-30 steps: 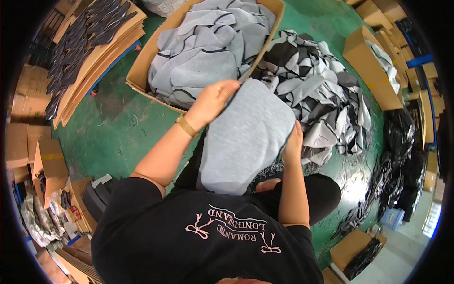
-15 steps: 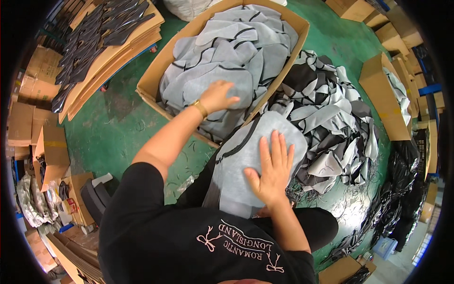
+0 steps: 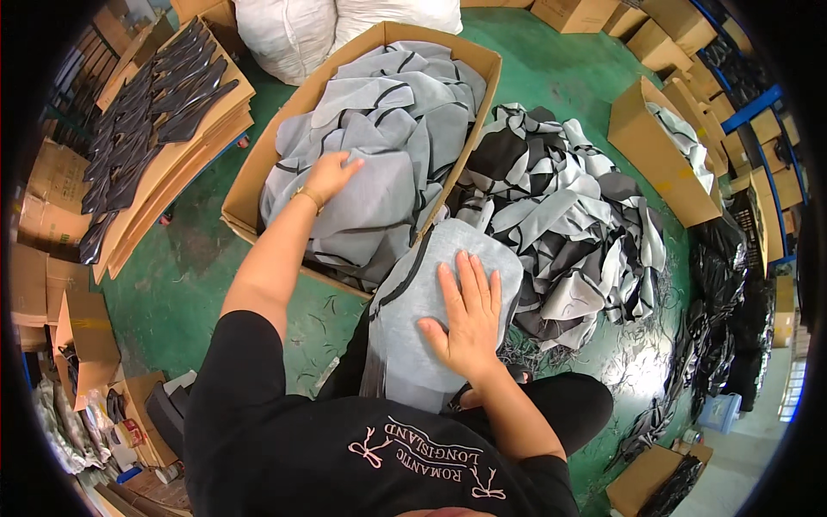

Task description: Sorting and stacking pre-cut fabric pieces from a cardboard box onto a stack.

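A large cardboard box [image 3: 491, 90] in front of me is heaped with grey fabric pieces with black edging strips. My left hand [image 3: 330, 177] reaches into it, fingers closed at the upper edge of a smooth grey fabric piece [image 3: 372, 194] on top of the heap. Some of those fingertips are hidden. On my lap rests a stack of similar grey fabric pieces [image 3: 401, 349], rounded at the far end and with a black strip along the left side. My right hand [image 3: 469, 323] lies flat on the stack, fingers stretched out, gripping nothing.
Right of the box, a loose pile of grey, black and white fabric pieces [image 3: 568, 215] covers the green floor [image 3: 551, 60]. Dark shaped parts [image 3: 181, 86] lie on stacked cardboard sheets at left. An open carton [image 3: 663, 155] stands far right, and white sacks [image 3: 289, 34] sit behind the box.
My left hand has gone from spread fingers over the heap to closed fingers at a piece's edge, and that piece has shifted. The whole view has swung slightly; my right hand stays flat on the stack.
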A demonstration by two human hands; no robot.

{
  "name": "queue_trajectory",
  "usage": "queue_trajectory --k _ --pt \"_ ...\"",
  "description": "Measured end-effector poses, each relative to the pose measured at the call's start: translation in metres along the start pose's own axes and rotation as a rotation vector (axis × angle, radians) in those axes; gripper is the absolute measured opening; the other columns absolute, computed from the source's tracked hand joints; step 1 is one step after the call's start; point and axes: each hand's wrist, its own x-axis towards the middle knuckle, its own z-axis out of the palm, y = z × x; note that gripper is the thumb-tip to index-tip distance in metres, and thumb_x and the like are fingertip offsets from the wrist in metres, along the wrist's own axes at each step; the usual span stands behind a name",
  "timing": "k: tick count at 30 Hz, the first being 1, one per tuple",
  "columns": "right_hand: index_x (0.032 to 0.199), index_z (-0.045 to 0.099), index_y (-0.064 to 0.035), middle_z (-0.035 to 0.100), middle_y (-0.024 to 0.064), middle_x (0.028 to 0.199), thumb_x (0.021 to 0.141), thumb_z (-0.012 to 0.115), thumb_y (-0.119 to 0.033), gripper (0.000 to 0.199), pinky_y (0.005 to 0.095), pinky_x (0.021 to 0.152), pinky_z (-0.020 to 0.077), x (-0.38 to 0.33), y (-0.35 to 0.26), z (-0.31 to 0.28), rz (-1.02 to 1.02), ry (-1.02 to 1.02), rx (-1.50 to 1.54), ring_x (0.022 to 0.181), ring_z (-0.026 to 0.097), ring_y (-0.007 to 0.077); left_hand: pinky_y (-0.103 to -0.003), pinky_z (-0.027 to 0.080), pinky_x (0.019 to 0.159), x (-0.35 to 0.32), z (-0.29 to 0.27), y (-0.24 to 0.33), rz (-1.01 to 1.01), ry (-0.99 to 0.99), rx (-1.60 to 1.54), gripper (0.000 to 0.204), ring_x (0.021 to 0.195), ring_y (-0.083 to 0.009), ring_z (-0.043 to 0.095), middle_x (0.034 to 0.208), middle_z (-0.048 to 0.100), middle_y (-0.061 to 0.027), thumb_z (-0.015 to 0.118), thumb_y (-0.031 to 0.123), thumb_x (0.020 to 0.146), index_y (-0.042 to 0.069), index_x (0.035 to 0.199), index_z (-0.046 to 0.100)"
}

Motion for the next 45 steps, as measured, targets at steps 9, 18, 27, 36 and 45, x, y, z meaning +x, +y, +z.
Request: queue_trajectory --k 9,18,27,36,45 --pt "0.133 0.045 -0.0062 0.04 0.018 0.139 0.083 0.059 -0.043 0.063 0.0495 0.108 0.0214 0.001 -0.003 -0.009 -0.091 0.104 0.154 0.13 0.037 0.0337 -0.029 0.047 0.082 -0.092 -0.095 0.139 0.284 0.019 -1.189 0.028 0.095 -0.0144 0.06 0.108 0.063 -0.0051 0.058 0.018 0.091 0.002 0.114 0.056" --pt "0.136 0.039 -0.0011 0.048 0.0152 0.134 0.088 0.024 -0.07 0.085 0.0438 0.1 0.0386 -0.01 -0.005 -0.059 0.668 0.042 2.185 0.12 0.048 0.0306 -0.031 0.043 0.093 -0.243 -0.041 0.156 0.332 -0.446 -1.458 0.051 0.108 -0.0148 0.055 0.123 0.056 -0.0043 0.058 0.004 0.086 0.003 0.134 0.041" --pt "0.13 0.045 -0.0012 0.054 0.0147 0.126 0.094 0.048 -0.028 0.045 0.0428 0.09 0.0493 -0.058 0.027 -0.017 0.709 0.503 1.876 0.108 0.057 0.0292 -0.029 0.048 0.085 -0.24 -0.026 0.166 -0.051 -0.484 -1.58 0.023 0.101 -0.0134 0.058 0.108 0.062 -0.0047 0.05 0.02 0.095 0.004 0.111 0.056" --pt "0.114 0.055 0.0037 0.064 0.0095 0.096 0.092 0.052 -0.017 0.03 0.029 0.07 0.0483 -0.013 0.124 0.039 0.97 0.357 1.132 0.081 0.061 0.0168 -0.034 0.045 0.086 -0.089 0.029 0.132 0.222 0.08 -0.014 0.039 0.096 -0.0314 0.06 0.102 0.062 -0.026 0.055 0.026 0.089 -0.007 0.111 0.054" --pt "0.127 0.048 0.0001 0.059 0.0091 0.118 0.093 0.051 -0.011 0.036 0.0264 0.085 0.0448 -0.071 0.077 0.051 0.889 0.324 1.147 0.102 0.057 0.0148 -0.031 0.046 0.083 -0.164 0.007 0.091 -0.253 -0.145 -0.523 0.035 0.096 -0.0273 0.061 0.104 0.065 -0.0157 0.047 0.028 0.095 -0.001 0.113 0.057"
